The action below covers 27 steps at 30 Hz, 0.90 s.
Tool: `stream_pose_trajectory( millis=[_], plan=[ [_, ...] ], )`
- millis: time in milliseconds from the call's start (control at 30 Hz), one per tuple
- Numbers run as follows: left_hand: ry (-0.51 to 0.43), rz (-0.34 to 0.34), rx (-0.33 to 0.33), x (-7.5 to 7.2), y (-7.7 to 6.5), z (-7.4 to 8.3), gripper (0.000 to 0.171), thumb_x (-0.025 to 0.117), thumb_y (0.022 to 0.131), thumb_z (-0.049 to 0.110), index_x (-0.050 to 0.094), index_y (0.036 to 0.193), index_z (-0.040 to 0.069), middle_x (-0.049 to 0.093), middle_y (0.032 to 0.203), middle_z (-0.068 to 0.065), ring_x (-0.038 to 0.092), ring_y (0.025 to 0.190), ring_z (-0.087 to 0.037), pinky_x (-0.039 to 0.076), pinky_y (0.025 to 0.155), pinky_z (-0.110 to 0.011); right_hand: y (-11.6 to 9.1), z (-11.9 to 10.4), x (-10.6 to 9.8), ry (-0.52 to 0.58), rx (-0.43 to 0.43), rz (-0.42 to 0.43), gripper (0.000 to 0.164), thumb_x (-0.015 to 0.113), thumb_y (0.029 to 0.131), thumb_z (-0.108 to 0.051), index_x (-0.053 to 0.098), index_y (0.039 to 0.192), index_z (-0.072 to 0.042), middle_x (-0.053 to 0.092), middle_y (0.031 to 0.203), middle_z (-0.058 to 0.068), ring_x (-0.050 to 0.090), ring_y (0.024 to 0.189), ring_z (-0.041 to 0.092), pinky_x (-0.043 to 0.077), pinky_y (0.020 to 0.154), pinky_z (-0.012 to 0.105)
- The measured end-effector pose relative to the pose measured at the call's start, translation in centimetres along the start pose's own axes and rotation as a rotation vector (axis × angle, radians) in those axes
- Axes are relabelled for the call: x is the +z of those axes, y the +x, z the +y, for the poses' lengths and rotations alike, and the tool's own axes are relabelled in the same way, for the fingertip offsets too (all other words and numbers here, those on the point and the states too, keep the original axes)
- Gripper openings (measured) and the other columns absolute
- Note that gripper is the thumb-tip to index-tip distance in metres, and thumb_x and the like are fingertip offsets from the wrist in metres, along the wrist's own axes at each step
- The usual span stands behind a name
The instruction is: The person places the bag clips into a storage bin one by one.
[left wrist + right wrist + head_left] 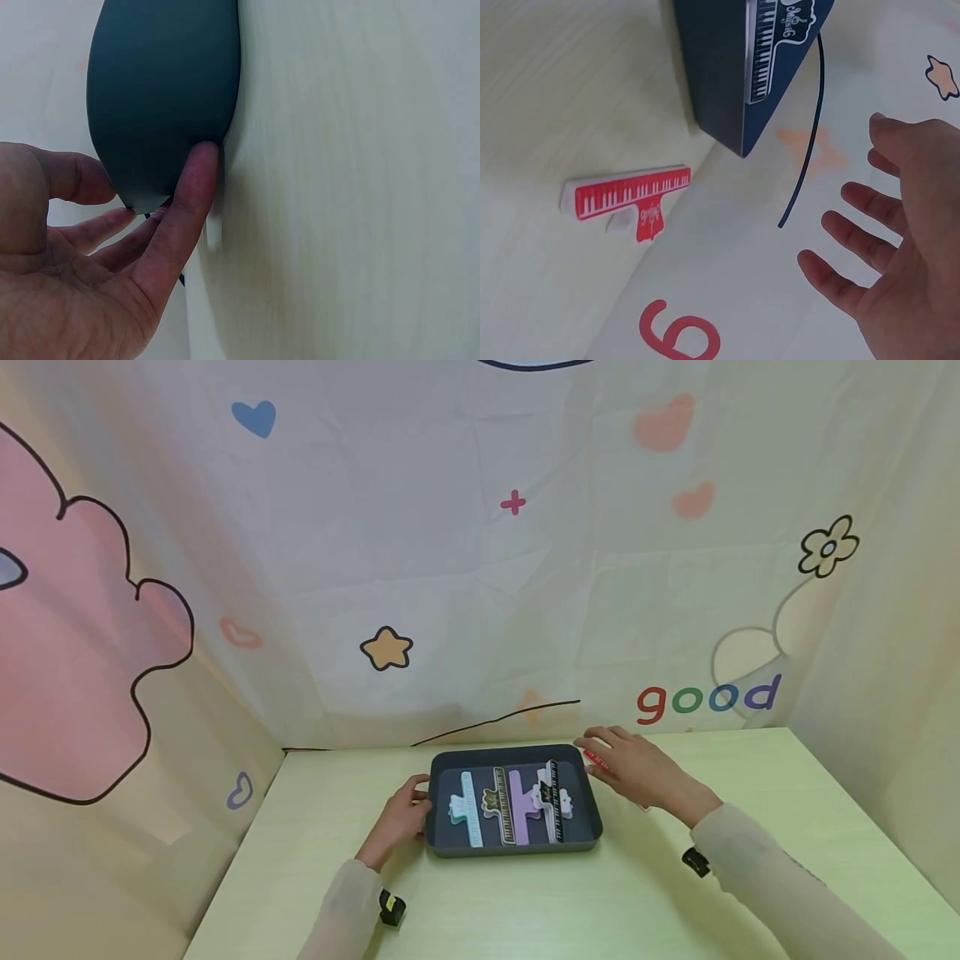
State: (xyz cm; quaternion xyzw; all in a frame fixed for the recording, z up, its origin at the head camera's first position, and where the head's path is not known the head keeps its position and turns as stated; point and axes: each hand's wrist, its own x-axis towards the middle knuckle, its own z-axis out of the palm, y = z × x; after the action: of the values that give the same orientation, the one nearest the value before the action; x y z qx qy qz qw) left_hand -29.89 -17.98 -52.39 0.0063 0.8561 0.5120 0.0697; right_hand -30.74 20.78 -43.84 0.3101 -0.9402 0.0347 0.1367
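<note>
A dark grey rectangular tray [513, 852] holds a row of keyboard-printed clips: mint [471, 814], black-and-gold [504, 810], purple [517, 814] and black-and-white [555, 802]. My left hand [405, 817] grips the tray's left end; in the left wrist view its thumb and fingers close about the dark wall [161, 82]. On the table just right of the tray lies a red keyboard-printed clip [634, 193]. Over that clip in the head view, my right hand [637, 768] has its fingers spread, partly covering it. The right wrist view shows this hand [915, 217] holding nothing.
A pale green table [495, 910] carries the tray, close to its back edge. Behind it hangs a printed white curtain [465, 568], and more cloth covers both sides. Black wrist devices [392, 907] sit by both sleeves.
</note>
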Motion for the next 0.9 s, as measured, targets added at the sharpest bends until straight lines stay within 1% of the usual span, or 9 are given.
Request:
stream_pose_trajectory(
  millis=[167, 367, 567, 800, 900],
  plan=[
    [0.009, 0.006, -0.003, 0.0, 0.0, 0.0, 0.050, 0.046, 0.098, 0.009, 0.039, 0.148, 0.009, 0.054, 0.135, -0.025, 0.062, 0.107, -0.033, 0.059, 0.056, -0.035, -0.5, 0.9, -0.1, -0.017, 0.018, -0.009, 0.048, 0.071, 0.090, -0.028, 0.057, 0.134, -0.014, 0.059, 0.134, 0.012, 0.056, 0.122, 0.035, 0.051, 0.100, 0.054],
    [0.011, 0.008, -0.015, 0.1, 0.0, 0.0, 0.050, 0.046, 0.098, 0.010, 0.039, 0.148, 0.010, 0.054, 0.136, -0.024, 0.061, 0.109, -0.033, 0.059, 0.056, -0.034, -1.1, 2.3, 0.0, -0.006, 0.050, -0.039, 0.049, 0.071, 0.089, -0.018, 0.056, 0.136, -0.014, 0.057, 0.136, 0.013, 0.055, 0.123, 0.036, 0.051, 0.099, 0.056],
    [0.015, 0.013, -0.024, 0.0, 0.2, 0.1, 0.050, 0.047, 0.098, 0.011, 0.040, 0.148, 0.011, 0.054, 0.136, -0.023, 0.061, 0.107, -0.031, 0.058, 0.055, -0.033, -1.6, 3.7, 0.8, 0.017, 0.073, -0.067, 0.048, 0.069, 0.091, -0.018, 0.055, 0.137, -0.012, 0.056, 0.137, 0.014, 0.054, 0.124, 0.038, 0.051, 0.098, 0.058],
    [0.017, 0.006, -0.019, 0.0, 0.2, 0.1, 0.050, 0.047, 0.098, 0.011, 0.040, 0.148, 0.011, 0.055, 0.135, -0.023, 0.061, 0.106, -0.031, 0.058, 0.055, -0.032, -1.7, 5.1, 1.7, 0.018, 0.084, -0.072, 0.050, 0.071, 0.089, -0.015, 0.055, 0.137, -0.012, 0.056, 0.136, 0.015, 0.054, 0.124, 0.038, 0.052, 0.097, 0.056],
    [0.017, 0.004, -0.016, 0.0, 0.1, 0.0, 0.050, 0.046, 0.098, 0.010, 0.040, 0.148, 0.010, 0.055, 0.135, -0.024, 0.062, 0.106, -0.031, 0.058, 0.055, -0.033, -1.9, 5.7, 2.1, 0.013, 0.090, -0.094, 0.051, 0.071, 0.088, -0.013, 0.055, 0.137, -0.012, 0.056, 0.136, 0.016, 0.054, 0.124, 0.039, 0.052, 0.097, 0.056]
  ],
)
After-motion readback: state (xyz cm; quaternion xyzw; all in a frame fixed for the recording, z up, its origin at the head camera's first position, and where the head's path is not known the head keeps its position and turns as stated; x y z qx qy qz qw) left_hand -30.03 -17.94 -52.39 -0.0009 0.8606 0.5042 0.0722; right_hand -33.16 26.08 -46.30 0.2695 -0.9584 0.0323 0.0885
